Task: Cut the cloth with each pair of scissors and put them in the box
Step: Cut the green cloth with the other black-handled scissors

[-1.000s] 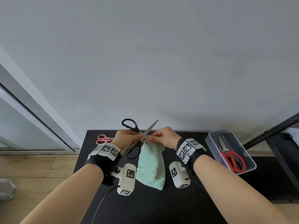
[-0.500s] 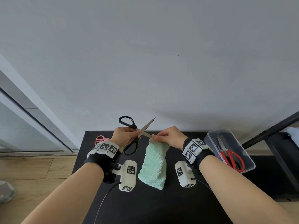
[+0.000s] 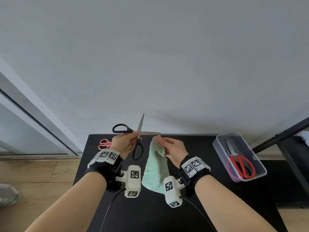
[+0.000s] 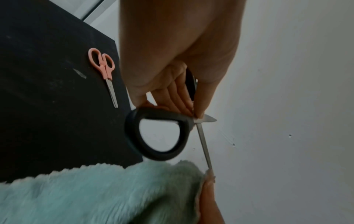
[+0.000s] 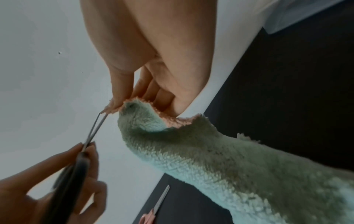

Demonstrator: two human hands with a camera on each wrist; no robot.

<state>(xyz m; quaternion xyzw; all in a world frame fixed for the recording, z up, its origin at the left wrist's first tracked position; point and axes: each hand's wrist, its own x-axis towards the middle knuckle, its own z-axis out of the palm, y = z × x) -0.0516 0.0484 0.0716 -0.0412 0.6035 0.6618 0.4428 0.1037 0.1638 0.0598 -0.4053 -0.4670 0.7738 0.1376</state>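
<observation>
Both forearms reach out over the black tabletop [image 3: 150, 215], hands raised near its far edge. The left hand [image 3: 124, 143] has its fingers [image 4: 178, 97] curled around the black scissors [image 3: 133, 139] right at the pivot, not through the loops; one loop sticks out toward the far left, the other hangs down toward the person. The blades are spread wide, one pointing up at the wall, the other lying level toward the right hand [image 3: 172, 147].

That hand pinches the top corner of the mint green cloth [image 3: 156, 171] between thumb and fingers [image 5: 122, 91] and holds it up just beside the level blade's tip; from the wrist views I can't tell if they actually touch. The cloth is fluffy terry with a pinkish trim along the pinched edge, and it drapes down to the middle of the tabletop.

Count: three pairs of scissors. Black in hand, small pink scissors [image 3: 105, 144] lying shut at the far left corner, red scissors [image 3: 240, 163] inside the one clear plastic box [image 3: 217, 146] at the right edge. One cloth.
</observation>
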